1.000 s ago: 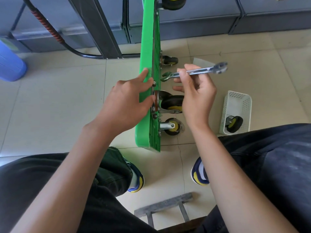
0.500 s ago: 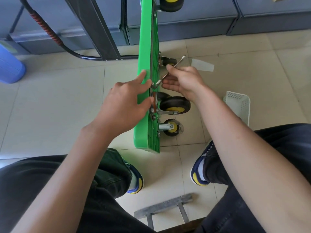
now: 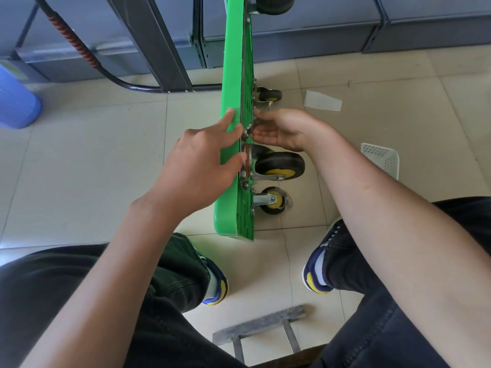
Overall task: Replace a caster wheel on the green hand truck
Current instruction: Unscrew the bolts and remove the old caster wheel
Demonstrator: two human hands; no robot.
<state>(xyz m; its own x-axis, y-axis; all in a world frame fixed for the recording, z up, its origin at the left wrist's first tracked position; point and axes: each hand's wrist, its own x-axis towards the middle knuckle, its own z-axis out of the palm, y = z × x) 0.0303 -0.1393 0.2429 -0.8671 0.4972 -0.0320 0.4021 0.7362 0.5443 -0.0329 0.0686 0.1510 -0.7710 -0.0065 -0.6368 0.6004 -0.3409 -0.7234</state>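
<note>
The green hand truck (image 3: 233,75) stands on its edge on the tiled floor, its underside facing right. My left hand (image 3: 196,166) grips the deck edge, thumb against the mounting plate of the large black-and-yellow caster wheel (image 3: 281,166). My right hand (image 3: 281,128) holds a metal wrench (image 3: 248,128) with its jaw at a bolt just above that plate; most of the wrench is hidden in my palm. Two smaller casters sit on the deck, one above (image 3: 269,95) and one below (image 3: 275,201).
A white plastic basket (image 3: 382,158) sits on the floor to the right, partly behind my right forearm. A blue container (image 3: 16,102) is at the far left. Grey cabinets line the back. A metal frame (image 3: 260,325) lies between my feet.
My right hand brought the wrench down from mid-air to the bolt beside the deck and turned palm-up around it. My left hand has stayed on the deck edge.
</note>
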